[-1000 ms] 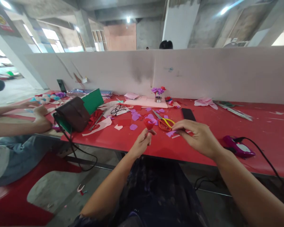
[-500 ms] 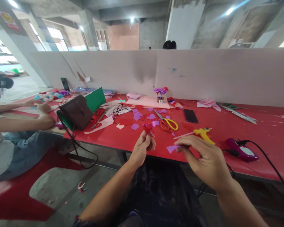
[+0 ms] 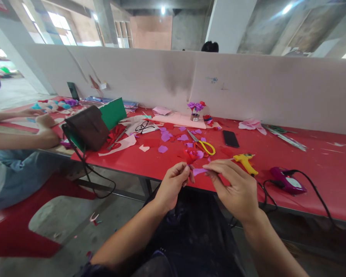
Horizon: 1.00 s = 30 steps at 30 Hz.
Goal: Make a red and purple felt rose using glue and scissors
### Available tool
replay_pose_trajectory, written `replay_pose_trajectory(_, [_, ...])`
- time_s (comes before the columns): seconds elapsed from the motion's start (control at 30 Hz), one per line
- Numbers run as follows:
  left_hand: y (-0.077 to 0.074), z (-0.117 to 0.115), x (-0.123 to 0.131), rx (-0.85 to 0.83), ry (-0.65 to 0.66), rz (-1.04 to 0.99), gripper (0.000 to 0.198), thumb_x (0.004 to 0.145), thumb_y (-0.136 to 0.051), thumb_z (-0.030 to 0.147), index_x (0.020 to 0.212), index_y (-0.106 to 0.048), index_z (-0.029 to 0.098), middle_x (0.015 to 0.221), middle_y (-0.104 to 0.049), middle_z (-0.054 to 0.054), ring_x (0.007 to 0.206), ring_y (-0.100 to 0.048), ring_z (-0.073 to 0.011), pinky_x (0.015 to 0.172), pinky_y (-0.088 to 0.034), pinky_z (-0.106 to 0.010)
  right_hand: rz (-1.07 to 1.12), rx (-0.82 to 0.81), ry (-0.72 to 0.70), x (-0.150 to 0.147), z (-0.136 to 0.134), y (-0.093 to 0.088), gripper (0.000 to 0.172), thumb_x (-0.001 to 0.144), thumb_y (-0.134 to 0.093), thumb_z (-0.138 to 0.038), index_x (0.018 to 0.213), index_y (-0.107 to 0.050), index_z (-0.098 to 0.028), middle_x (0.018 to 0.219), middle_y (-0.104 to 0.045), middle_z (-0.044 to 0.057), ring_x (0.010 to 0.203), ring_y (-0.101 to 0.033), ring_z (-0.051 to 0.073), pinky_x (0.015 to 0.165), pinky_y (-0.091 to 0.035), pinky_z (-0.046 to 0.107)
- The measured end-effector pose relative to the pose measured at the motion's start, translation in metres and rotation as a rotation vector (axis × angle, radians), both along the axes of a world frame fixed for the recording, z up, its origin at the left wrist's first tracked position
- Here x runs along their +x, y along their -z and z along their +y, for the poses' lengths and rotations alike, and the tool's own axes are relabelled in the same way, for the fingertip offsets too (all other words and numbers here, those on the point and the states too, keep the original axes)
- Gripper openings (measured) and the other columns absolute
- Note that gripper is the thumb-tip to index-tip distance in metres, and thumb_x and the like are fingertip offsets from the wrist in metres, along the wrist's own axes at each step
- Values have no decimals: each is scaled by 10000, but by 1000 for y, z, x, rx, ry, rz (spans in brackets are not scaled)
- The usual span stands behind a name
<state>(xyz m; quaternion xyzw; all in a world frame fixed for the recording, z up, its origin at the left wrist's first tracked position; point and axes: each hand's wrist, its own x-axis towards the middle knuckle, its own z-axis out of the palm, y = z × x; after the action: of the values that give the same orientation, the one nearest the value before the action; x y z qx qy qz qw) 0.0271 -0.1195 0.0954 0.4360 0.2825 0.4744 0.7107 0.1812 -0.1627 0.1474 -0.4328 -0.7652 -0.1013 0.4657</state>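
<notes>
My left hand (image 3: 174, 183) is closed around the lower end of a red paper flower (image 3: 191, 156), whose petals stick up past my fingers. Between thumb and fingers of my right hand (image 3: 233, 184) is pinched a strip of purple paper (image 3: 200, 171). The strip's free end reaches to the left fingertips, at the base of the flower; whether it touches the flower I cannot tell. Just beyond on the red table lie yellow-handled scissors (image 3: 206, 146) and loose purple paper pieces (image 3: 162, 149). To the right of my right hand rests a yellow glue gun (image 3: 246, 163).
A black phone (image 3: 230, 139) and a purple power box (image 3: 288, 181) with cables lie to the right. Purple paper flowers (image 3: 195, 109) stand in a small pot near the white partition (image 3: 132, 77). A brown bag (image 3: 88, 129) hangs at left, beside another person's arm (image 3: 23, 139).
My right hand has moved left, bringing the purple strip up to my left hand. The left hand has turned, and the red flower now leans to the right. The camera view has shifted slightly.
</notes>
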Motion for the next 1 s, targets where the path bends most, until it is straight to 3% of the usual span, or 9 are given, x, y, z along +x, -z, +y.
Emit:
replay_pose_trajectory(0.13, [4,-4,1,91,-22,13,197,885,-601,364,831,-622,175,672,-552,31,588,-368,-72,571,-294,-192,-144,222,11,3,-9,8,271,793,-669,12,1007,-682,-154,913,-726,66,859,-697,162,816,-580,273])
replay_pose_trajectory(0.37, [5,-9,1,224,-17,43,168,875,-612,336,896,-657,176,838,-606,-12,791,-515,-121,788,-418,-237,-304,371,-20,10,-25,20,270,801,-681,-22,1049,-698,-129,1001,-739,84,909,-708,189,799,-614,304])
replay_pose_trajectory(0.57, [3,-9,2,315,-122,119,112,867,-583,238,900,-671,175,841,-642,-22,789,-554,-132,784,-451,-245,-330,295,8,4,-28,16,243,814,-670,-19,1035,-690,-118,968,-743,79,891,-709,179,828,-600,301])
replay_pose_trajectory(0.77, [-3,-12,4,344,-233,195,217,804,-551,113,933,-716,168,905,-718,-47,881,-632,-170,853,-479,-284,-269,294,93,-8,-27,11,248,788,-710,-38,1019,-682,-124,910,-740,70,826,-700,162,808,-582,279])
replay_pose_trajectory(1.0, [-2,-15,3,258,-292,268,226,786,-567,118,910,-746,181,721,-693,-10,648,-586,-131,667,-477,-249,-300,268,113,-8,-27,6,278,775,-705,-23,1027,-671,-135,867,-751,65,781,-707,167,770,-583,285])
